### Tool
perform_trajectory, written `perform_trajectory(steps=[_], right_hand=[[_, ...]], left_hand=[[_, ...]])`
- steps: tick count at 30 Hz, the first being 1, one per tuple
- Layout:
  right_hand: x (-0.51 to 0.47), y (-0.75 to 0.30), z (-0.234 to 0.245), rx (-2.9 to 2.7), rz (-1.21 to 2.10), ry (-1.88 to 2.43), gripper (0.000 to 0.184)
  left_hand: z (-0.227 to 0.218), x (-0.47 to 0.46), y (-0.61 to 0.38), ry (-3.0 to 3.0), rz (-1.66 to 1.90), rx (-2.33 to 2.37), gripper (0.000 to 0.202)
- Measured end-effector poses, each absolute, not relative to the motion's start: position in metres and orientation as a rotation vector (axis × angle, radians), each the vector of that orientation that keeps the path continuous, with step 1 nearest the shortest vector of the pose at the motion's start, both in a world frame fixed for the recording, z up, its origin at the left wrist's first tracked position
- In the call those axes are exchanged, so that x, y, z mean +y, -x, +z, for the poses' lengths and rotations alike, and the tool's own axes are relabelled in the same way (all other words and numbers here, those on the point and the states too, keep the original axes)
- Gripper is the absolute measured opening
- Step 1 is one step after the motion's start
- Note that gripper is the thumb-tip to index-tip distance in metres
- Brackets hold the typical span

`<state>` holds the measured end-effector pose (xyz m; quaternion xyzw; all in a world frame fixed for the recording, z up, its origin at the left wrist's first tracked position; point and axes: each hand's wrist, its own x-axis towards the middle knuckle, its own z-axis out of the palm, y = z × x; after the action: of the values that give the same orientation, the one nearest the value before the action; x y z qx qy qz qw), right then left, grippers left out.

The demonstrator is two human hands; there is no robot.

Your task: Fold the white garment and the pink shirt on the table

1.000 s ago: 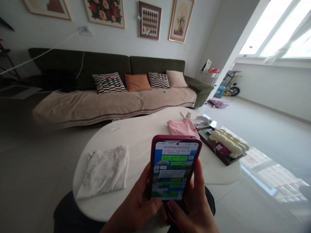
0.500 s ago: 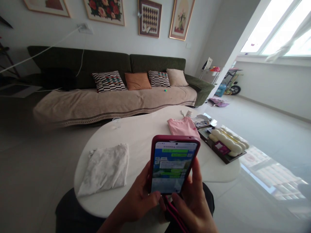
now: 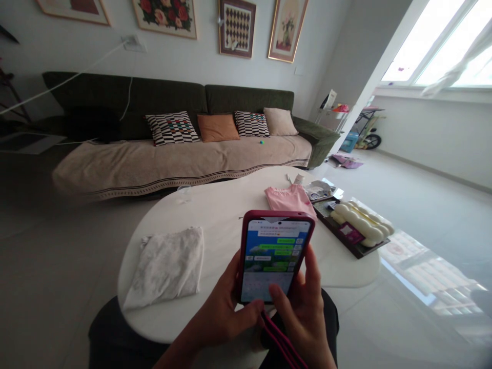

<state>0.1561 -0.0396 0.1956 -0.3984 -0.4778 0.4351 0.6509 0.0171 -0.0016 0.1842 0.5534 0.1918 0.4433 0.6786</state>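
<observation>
A phone (image 3: 269,256) in a dark red case is held upright over the near edge of the white table, its lit screen showing green and white message bubbles. My left hand (image 3: 226,307) grips its left side, thumb at the bottom corner. My right hand (image 3: 303,307) wraps the right side, with its thumb over the lower screen. A pink strap (image 3: 282,341) hangs below the phone. Left of my hands lies a folded white-grey cloth garment (image 3: 169,266). A folded pink garment (image 3: 290,199) lies behind the phone, partly hidden by it.
The white table (image 3: 223,210) has a rounded outline. On its right stands a dark tray (image 3: 359,252) with a cream bubble-shaped tissue box cover (image 3: 361,223). A clear lid-like item (image 3: 184,190) is at the far left edge. Behind is a green sofa (image 3: 169,97) with cushions.
My right thumb has moved up onto the lower screen, and my left thumb has shifted right along the bottom edge. The messages on the screen have changed position. The garments have not moved.
</observation>
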Motion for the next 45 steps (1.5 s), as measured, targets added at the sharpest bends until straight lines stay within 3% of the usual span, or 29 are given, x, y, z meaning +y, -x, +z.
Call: perform_trajectory(steps=[8, 13, 18, 27, 36, 45], right_hand=[[-0.041, -0.156, 0.192, -1.082, 0.980, 0.908, 0.078], [-0.042, -0.158, 0.196, -1.087, 1.038, 0.830, 0.072], [-0.043, -0.161, 0.199, -1.091, 1.093, 0.808, 0.071], [-0.043, -0.163, 0.195, -1.078, 1.093, 0.815, 0.077], [-0.041, -0.160, 0.191, -1.123, 1.054, 0.887, 0.089], [-0.041, -0.159, 0.196, -1.071, 1.081, 0.783, 0.072]], left_hand=[[0.187, -0.001, -0.014, -1.161, 0.952, 0.326, 0.069], [0.189, 0.002, -0.015, -1.036, 0.957, 0.272, 0.050], [0.186, 0.004, -0.014, -1.057, 0.945, 0.227, 0.060], [0.189, 0.003, -0.014, -1.047, 0.963, 0.310, 0.051], [0.192, 0.002, -0.014, -1.106, 0.956, 0.258, 0.060], [0.181, -0.003, -0.015, -1.200, 0.974, 0.392, 0.069]])
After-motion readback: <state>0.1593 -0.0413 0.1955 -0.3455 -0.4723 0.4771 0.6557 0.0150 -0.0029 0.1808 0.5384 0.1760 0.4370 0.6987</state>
